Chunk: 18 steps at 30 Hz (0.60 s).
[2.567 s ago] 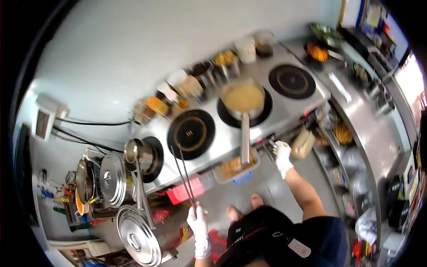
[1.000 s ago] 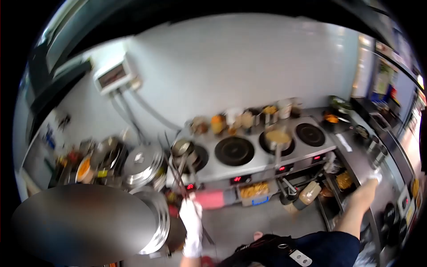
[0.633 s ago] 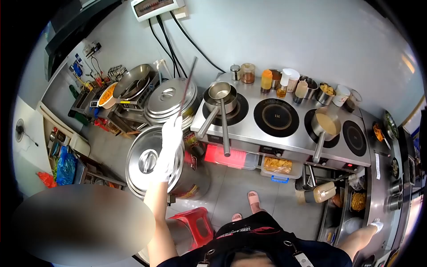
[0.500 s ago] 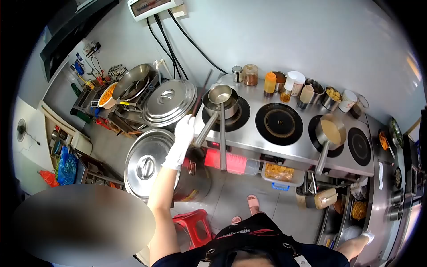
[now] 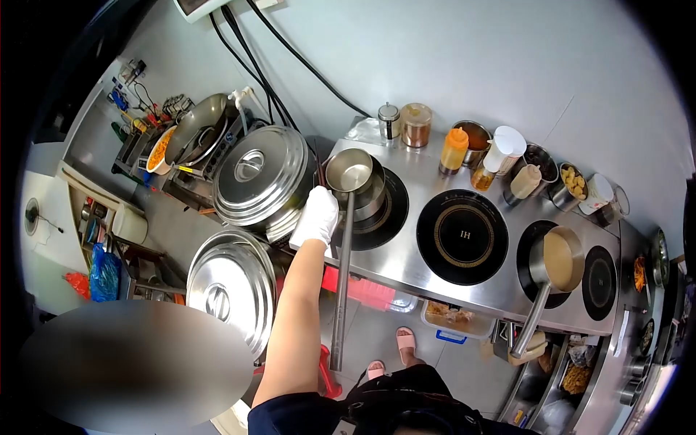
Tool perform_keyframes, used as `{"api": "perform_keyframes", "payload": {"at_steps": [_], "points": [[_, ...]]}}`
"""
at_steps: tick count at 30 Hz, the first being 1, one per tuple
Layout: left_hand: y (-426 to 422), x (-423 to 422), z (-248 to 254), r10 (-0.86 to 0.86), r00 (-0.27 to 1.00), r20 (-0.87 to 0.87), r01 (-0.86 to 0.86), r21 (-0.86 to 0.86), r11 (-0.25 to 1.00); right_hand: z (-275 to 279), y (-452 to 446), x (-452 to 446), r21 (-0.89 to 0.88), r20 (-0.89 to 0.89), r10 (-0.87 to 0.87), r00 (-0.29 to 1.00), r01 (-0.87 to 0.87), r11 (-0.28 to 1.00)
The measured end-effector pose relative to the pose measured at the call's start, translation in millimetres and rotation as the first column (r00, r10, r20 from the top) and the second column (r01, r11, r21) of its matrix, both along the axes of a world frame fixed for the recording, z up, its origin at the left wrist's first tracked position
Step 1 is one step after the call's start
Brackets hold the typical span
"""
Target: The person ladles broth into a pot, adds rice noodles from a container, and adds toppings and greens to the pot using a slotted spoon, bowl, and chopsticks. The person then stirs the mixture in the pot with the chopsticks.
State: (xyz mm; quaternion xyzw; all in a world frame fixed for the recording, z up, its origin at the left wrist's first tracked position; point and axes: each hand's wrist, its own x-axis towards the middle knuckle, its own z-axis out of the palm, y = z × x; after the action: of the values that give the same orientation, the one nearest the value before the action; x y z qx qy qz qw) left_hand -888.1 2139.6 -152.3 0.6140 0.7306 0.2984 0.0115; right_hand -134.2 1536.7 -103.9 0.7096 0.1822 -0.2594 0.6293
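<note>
My left hand (image 5: 317, 216), in a white glove, is closed at the left end of the cooktop. A thin dark stick (image 5: 320, 172) rises from its fingertips; its far end lies against the large lidded pot. Beside the hand, a long-handled ladle (image 5: 342, 283) rests with its bowl over a small saucepan (image 5: 373, 199) on the leftmost burner. The saucepan's handle is hidden behind my hand and forearm, so I cannot tell whether the hand touches it. My right hand is out of view.
Two big steel pots with lids (image 5: 261, 174) (image 5: 230, 293) stand left of the cooktop (image 5: 464, 290). A saucepan of pale liquid (image 5: 558, 261) sits on a right burner, its handle jutting forward. Sauce bottles (image 5: 454, 151) and containers line the back. A red stool (image 5: 330, 373) is below.
My left hand has moved right and nearer the saucepan, and the stick has swung leftward. My right hand, earlier at the lower right, has left the view. The camera view has shifted.
</note>
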Motion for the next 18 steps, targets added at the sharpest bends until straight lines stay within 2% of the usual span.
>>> {"api": "perform_keyframes", "payload": {"at_steps": [2,3,4,9,12,14,17,18], "points": [[2,0,7,-0.042,0.996,-0.081,0.039,-0.038,0.999,2,7,0,-0.006,0.003,0.001,1.000,-0.001,1.000],[-6,13,36,-0.006,0.998,-0.063,-0.004,-0.161,0.987,3,12,-1,-0.008,0.005,0.007,1.000,-0.006,1.000],[-7,15,38,-0.022,0.985,-0.169,-0.003,-0.146,0.989,3,15,-1,-0.004,0.008,0.005,1.000,-0.005,1.000],[-14,17,41,-0.051,0.970,-0.239,0.022,-0.124,0.992,7,13,-2,0.003,0.018,-0.005,1.000,0.004,1.000],[-6,10,21,0.053,0.987,-0.149,-0.069,-0.100,0.993,9,6,-2,-0.003,0.024,-0.007,1.000,0.007,1.000],[-2,6,13,0.094,0.983,-0.160,-0.113,-0.110,0.987,11,-1,-2,-0.005,0.031,-0.015,0.999,0.015,1.000],[4,5,13,0.228,0.954,-0.194,-0.249,-0.089,0.964,15,-10,7,-0.003,0.056,-0.031,0.998,0.031,1.000],[0,6,25,0.247,0.959,-0.137,-0.257,-0.057,0.965,19,-11,14,-0.006,0.079,-0.037,0.996,0.038,0.999]]}}
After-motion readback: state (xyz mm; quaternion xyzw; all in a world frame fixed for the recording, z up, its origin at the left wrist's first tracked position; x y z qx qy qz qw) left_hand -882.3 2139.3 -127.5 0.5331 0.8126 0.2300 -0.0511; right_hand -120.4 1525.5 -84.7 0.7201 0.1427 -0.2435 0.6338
